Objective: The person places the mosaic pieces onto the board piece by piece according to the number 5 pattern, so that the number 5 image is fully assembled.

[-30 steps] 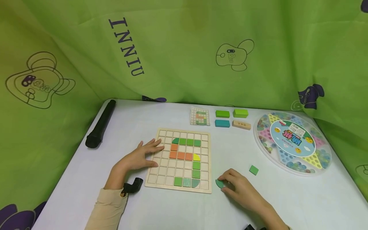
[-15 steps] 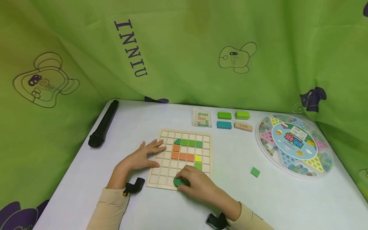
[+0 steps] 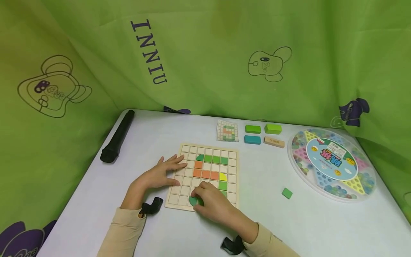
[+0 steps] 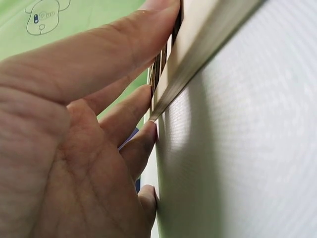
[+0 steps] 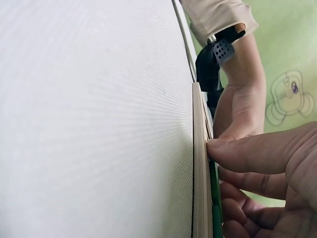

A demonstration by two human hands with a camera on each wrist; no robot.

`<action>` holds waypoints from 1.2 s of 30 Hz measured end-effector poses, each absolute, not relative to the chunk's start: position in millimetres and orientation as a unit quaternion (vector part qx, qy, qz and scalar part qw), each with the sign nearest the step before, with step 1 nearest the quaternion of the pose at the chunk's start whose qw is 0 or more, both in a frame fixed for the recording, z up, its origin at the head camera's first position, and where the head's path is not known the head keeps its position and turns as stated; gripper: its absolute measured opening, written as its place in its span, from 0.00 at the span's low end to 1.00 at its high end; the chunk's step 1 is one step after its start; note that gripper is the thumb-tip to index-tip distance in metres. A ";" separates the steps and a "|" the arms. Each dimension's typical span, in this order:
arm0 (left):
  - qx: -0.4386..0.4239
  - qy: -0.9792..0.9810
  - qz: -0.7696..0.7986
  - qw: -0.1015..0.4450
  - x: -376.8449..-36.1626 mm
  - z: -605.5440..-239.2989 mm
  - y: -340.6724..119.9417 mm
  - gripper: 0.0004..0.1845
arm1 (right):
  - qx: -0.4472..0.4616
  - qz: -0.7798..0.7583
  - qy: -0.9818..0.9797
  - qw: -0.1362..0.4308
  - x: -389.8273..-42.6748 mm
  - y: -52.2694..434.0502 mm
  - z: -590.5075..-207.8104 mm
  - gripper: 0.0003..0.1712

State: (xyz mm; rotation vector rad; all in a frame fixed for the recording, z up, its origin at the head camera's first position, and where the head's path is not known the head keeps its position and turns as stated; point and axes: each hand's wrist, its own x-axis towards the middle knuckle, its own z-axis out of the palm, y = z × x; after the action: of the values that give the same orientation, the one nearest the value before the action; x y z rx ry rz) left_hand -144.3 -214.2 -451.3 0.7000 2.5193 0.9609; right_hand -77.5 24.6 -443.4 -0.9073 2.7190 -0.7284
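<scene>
A wooden grid board [image 3: 192, 149] lies on the white table with green, orange and yellow tiles set in it. My left hand [image 3: 160, 174] rests flat on the board's left edge, fingers straight; the left wrist view shows those fingers [image 4: 119, 59] against the board's rim [image 4: 198, 59]. My right hand [image 3: 210, 202] is over the bottom row and pinches a dark green quarter-circle piece [image 3: 192, 201] that sits low on the board. Seen from the right wrist, the thumb [image 5: 257, 151] presses the board's edge [image 5: 200, 173], with the green piece [image 5: 215, 198] beside it. My hand hides the cells under it.
A loose green square tile [image 3: 287, 193] lies right of the board. Behind it are a pattern card [image 3: 228, 130], two green blocks [image 3: 253, 129], a teal block [image 3: 252, 139] and a wooden block [image 3: 274, 142]. A round marble game box [image 3: 332, 164] sits far right, a black cylinder [image 3: 117, 137] far left. Green curtain surrounds the table.
My right hand carried the green quarter-circle piece from the table right of the board onto the board's bottom row, then a little further left. The left hand stayed put.
</scene>
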 end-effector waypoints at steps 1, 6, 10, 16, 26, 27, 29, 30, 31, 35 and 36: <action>0.247 0.890 0.339 0.177 -144.5 -451.0 -214.0 0.38 | -0.305 -0.249 0.914 0.093 -77.3 25.4 -443.1 0.15; 0.246 0.890 0.340 0.179 -144.9 -450.7 -213.0 0.38 | -0.293 -0.294 0.906 0.085 -77.2 45.7 -434.4 0.22; 0.246 0.889 0.342 0.180 -145.0 -451.8 -213.0 0.38 | -0.276 -0.327 0.904 0.019 -82.0 90.2 -426.7 0.26; 0.245 0.888 0.346 0.178 -145.2 -450.3 -213.3 0.38 | -0.213 -0.314 0.922 -0.072 -85.7 178.8 -428.4 0.30; 0.245 0.889 0.345 0.176 -145.2 -453.1 -214.7 0.38 | -0.064 -0.268 0.957 0.090 -66.6 273.1 -427.5 0.41; 0.243 0.889 0.346 0.176 -145.1 -452.7 -214.9 0.38 | -0.065 -0.268 0.957 0.085 -66.5 275.1 -429.1 0.39; 0.242 0.889 0.348 0.176 -144.9 -452.4 -215.3 0.38 | -0.067 -0.269 0.958 0.074 -67.3 276.9 -432.4 0.35; 0.242 0.889 0.348 0.174 -144.8 -452.6 -215.5 0.38 | -0.068 -0.264 0.960 0.067 -68.3 277.1 -434.4 0.32; 0.241 0.889 0.348 0.175 -144.7 -452.9 -215.5 0.38 | -0.068 -0.260 0.961 0.060 -69.2 277.0 -436.1 0.29; 0.244 0.888 0.347 0.176 -145.3 -454.5 -214.9 0.38 | -0.059 -0.242 0.968 0.040 -71.5 273.8 -440.7 0.18; 0.245 0.888 0.346 0.177 -145.5 -454.6 -214.5 0.38 | -0.056 -0.242 0.968 0.038 -71.8 271.7 -440.7 0.16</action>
State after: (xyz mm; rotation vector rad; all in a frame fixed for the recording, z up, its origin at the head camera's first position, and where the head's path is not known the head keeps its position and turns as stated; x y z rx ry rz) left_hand -145.5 -214.5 -454.6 0.6943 2.5142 0.9784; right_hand -71.8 271.7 -440.7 -0.1723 2.9699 -0.7409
